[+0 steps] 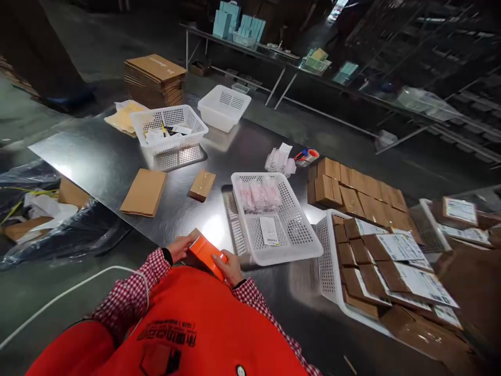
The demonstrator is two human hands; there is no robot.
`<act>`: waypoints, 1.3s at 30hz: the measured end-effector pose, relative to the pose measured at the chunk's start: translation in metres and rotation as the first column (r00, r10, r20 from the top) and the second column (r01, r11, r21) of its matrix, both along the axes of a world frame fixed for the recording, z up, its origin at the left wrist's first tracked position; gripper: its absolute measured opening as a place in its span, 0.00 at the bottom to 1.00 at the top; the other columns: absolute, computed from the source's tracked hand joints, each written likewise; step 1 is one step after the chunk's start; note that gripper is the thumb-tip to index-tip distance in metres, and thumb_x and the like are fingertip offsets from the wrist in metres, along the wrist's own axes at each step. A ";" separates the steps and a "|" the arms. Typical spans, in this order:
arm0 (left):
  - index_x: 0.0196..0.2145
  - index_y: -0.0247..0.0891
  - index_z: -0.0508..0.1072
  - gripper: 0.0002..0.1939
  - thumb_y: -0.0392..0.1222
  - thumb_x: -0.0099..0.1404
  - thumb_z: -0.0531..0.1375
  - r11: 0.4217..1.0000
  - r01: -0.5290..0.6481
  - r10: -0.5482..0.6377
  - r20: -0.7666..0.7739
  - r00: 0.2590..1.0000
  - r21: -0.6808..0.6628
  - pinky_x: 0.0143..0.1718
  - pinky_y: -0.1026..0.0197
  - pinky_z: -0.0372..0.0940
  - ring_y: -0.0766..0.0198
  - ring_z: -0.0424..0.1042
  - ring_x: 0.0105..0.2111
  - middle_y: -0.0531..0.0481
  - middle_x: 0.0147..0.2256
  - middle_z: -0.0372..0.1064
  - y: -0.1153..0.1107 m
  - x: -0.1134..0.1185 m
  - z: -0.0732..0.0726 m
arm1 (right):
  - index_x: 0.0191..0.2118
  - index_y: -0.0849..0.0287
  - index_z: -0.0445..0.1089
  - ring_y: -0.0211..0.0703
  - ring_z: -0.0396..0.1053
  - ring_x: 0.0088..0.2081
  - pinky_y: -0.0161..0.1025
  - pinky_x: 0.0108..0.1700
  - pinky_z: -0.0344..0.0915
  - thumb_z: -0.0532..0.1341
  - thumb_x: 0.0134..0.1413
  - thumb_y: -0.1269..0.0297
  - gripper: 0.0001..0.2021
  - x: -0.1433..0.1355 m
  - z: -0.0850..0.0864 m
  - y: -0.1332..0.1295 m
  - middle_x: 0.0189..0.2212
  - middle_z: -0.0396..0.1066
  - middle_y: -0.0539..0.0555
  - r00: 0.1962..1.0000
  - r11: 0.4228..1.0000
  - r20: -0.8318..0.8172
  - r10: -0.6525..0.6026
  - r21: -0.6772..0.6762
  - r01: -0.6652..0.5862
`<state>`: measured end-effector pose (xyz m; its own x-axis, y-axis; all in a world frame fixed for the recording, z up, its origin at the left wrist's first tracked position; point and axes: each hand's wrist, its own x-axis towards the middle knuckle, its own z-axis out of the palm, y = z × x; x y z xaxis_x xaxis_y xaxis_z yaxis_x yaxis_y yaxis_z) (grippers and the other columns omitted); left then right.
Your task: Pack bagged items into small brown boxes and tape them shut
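Note:
My right hand (230, 269) is closed around a bright orange, flat-sided object (207, 255) with a thin pale edge at its far end; its exact kind does not show. Behind that end, a corner of a small brown cardboard box (194, 234) sticks out, and my left hand (180, 248) grips it. The orange object covers most of this box. On the metal table ahead lie a small closed cardboard box (202, 185) and a flat brown carton (144, 192). A white basket (289, 256) holding pink wrapped packets (259, 194) and a printed slip (269, 231) stands to the right.
White baskets (221, 125) and a cardboard stack (155, 78) stand at the back left. A blue-and-orange tape dispenser (306, 156) lies beside more packets (279, 159). Rows of brown boxes (360, 196) and a basket (327, 261) of labelled boxes fill the right. A white cable (78, 288) hangs left.

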<state>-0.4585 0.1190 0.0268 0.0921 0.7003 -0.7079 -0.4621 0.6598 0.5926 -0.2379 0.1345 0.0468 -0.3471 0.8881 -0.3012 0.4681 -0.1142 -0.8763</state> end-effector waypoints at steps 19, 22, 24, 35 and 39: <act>0.23 0.36 0.72 0.13 0.49 0.54 0.64 0.994 0.009 0.051 -0.519 0.853 0.113 0.24 0.62 0.64 0.66 0.68 0.22 0.51 0.22 0.71 0.032 -0.029 -0.019 | 0.52 0.56 0.73 0.50 0.70 0.52 0.48 0.57 0.63 0.56 0.59 0.51 0.21 -0.006 0.014 0.019 0.51 0.74 0.56 0.973 0.972 -0.023 0.229 0.057 -0.228; 0.20 0.35 0.70 0.16 0.50 0.53 0.65 0.996 0.033 0.019 -0.545 0.838 0.086 0.23 0.62 0.64 0.65 0.68 0.21 0.50 0.20 0.69 0.038 -0.035 -0.026 | 0.52 0.54 0.73 0.49 0.72 0.49 0.47 0.55 0.65 0.56 0.60 0.52 0.20 -0.017 0.019 0.018 0.50 0.74 0.55 0.972 0.971 0.049 0.228 0.062 -0.231; 0.18 0.35 0.69 0.17 0.51 0.53 0.65 0.997 0.052 -0.012 -0.549 0.836 0.058 0.23 0.62 0.64 0.65 0.67 0.20 0.50 0.19 0.68 0.041 -0.036 -0.033 | 0.52 0.53 0.72 0.48 0.73 0.46 0.46 0.52 0.67 0.55 0.60 0.54 0.19 -0.026 0.024 0.019 0.48 0.75 0.54 0.970 0.972 0.103 0.221 0.051 -0.227; 0.19 0.36 0.71 0.13 0.43 0.57 0.61 0.987 0.159 -0.087 -0.694 0.715 0.039 0.37 0.56 0.66 0.57 0.72 0.30 0.45 0.23 0.71 0.037 -0.028 -0.048 | 0.52 0.55 0.72 0.52 0.75 0.41 0.47 0.47 0.68 0.62 0.53 0.51 0.22 0.029 0.038 0.013 0.43 0.78 0.57 0.907 0.948 0.310 0.286 0.046 -0.315; 0.23 0.38 0.75 0.08 0.43 0.56 0.63 0.978 0.187 -0.062 -0.728 0.683 0.092 0.45 0.53 0.64 0.51 0.72 0.39 0.43 0.29 0.74 0.032 -0.025 -0.044 | 0.52 0.54 0.73 0.50 0.75 0.36 0.45 0.43 0.69 0.63 0.53 0.51 0.22 0.041 0.027 0.007 0.41 0.78 0.57 0.930 0.953 0.248 0.270 0.066 -0.294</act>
